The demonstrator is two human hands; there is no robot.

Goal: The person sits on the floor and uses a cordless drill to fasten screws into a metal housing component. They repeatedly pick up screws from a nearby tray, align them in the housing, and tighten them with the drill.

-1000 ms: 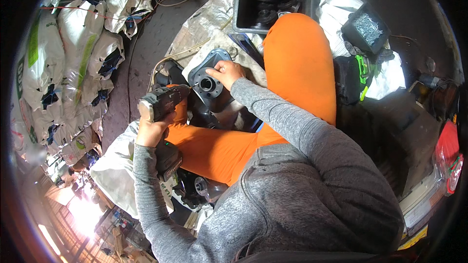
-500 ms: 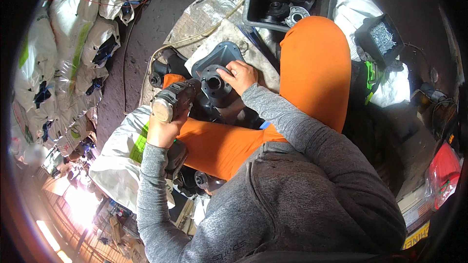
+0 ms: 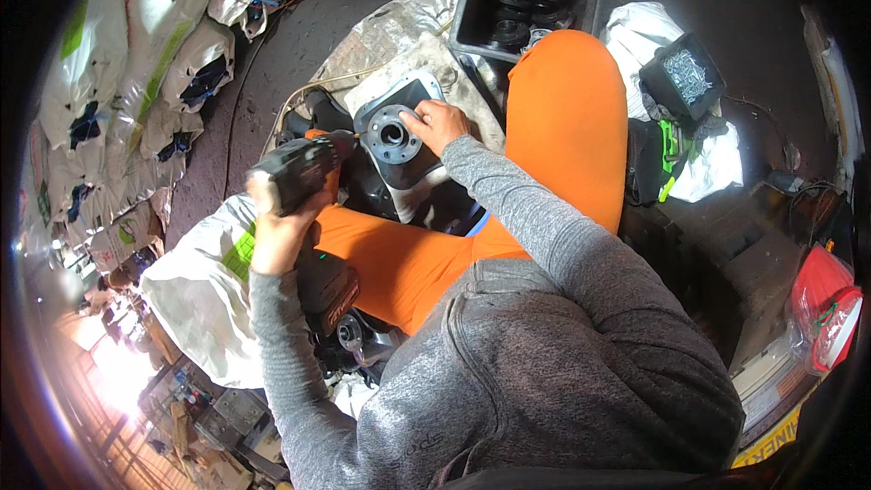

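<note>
My left hand [image 3: 279,234] is closed round the grip of a dark cordless drill [image 3: 304,166], blurred by motion. The drill's nose points right, close to the left rim of a round grey flange [image 3: 408,150] with a centre hole and bolt holes. Under that flange is a dark housing [image 3: 363,113] with a wide, flat-edged plate, standing between my legs. My right hand [image 3: 442,125] pinches the flange's upper right rim between thumb and fingers. Whether the drill's tip touches the flange cannot be made out.
A black bin [image 3: 464,18] with dark round parts stands ahead. To its right is a small black box of screws [image 3: 689,77]. White sacks [image 3: 118,45] line the left. Another sack [image 3: 204,295] lies by my left knee, and a hose [image 3: 336,77] crosses the cloth ahead.
The drill has shifted left and slightly down, its nose now at the flange's left rim. The flange faces up more squarely. My right hand keeps hold of its rim.
</note>
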